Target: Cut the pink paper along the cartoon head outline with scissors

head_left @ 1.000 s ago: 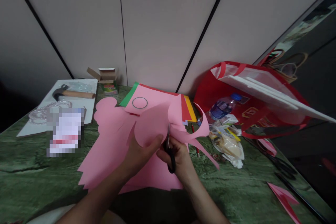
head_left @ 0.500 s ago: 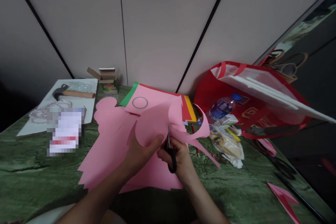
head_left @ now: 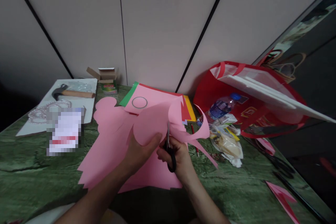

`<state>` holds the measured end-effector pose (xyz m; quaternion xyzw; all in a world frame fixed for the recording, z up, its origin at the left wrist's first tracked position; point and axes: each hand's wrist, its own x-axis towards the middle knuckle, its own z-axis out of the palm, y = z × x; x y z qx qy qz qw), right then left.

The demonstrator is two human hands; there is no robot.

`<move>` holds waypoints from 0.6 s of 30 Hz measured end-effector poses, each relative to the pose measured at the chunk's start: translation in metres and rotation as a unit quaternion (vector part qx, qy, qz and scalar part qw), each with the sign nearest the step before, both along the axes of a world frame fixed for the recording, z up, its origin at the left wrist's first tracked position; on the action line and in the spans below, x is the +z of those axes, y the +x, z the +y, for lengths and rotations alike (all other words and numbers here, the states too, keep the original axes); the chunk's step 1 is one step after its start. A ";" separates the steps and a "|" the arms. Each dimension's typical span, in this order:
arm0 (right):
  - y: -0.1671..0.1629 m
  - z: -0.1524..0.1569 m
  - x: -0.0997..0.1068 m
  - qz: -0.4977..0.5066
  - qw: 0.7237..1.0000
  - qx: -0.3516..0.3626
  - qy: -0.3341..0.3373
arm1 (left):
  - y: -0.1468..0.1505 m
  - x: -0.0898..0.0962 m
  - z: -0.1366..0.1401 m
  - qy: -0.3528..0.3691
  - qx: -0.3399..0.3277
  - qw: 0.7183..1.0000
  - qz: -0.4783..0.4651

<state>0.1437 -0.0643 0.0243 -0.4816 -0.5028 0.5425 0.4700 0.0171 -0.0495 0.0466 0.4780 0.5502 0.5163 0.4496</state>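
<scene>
My left hand (head_left: 140, 152) pinches a rounded piece of pink paper (head_left: 150, 122), thumb on top and the other fingers hidden beneath it. In my right hand (head_left: 177, 154) is a pair of black-handled scissors (head_left: 171, 159), its blades pointing away from me and lying at the right edge of the rounded piece. A curling pink offcut strip (head_left: 202, 129) hangs to the right of the blades. Below both hands lies a spread stack of pink paper sheets (head_left: 105, 161). Several pink paper circles (head_left: 106, 105) rest at the stack's upper left.
Behind the stack, coloured sheets (head_left: 190, 108) lie under a pink sheet with a drawn circle (head_left: 139, 102). A hammer (head_left: 76, 93) rests on a white board at left, near a small open box (head_left: 109, 85). At right are a red bag (head_left: 210, 87) and a water bottle (head_left: 223, 106).
The rounded pink piece has shifted very slightly left in my left hand. Both hands stay almost in place, and the scissors remain at the paper's edge.
</scene>
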 end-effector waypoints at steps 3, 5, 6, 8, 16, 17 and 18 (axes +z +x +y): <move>-0.001 0.000 0.001 0.006 1.000 -0.005 -0.003 | 0.000 0.000 0.000 0.002 -0.010 1.000 0.002; -0.002 0.000 0.001 0.010 1.000 -0.005 -0.002 | -0.001 0.000 -0.001 0.002 -0.012 1.000 -0.001; -0.002 0.001 0.001 0.011 1.000 -0.005 -0.002 | -0.001 0.000 -0.001 0.003 -0.011 1.000 -0.002; -0.002 0.001 0.001 0.011 1.000 -0.007 -0.001 | -0.001 0.001 -0.001 0.009 -0.005 1.000 -0.001; -0.003 0.000 0.001 0.017 1.000 -0.012 -0.003 | -0.002 0.001 0.001 0.019 0.000 1.000 0.010; -0.003 0.000 0.002 0.018 1.000 -0.014 -0.007 | -0.002 0.001 0.000 0.015 0.003 1.000 0.014; -0.004 0.000 0.002 0.019 1.000 -0.016 -0.009 | -0.002 0.001 0.000 0.011 0.007 1.000 0.016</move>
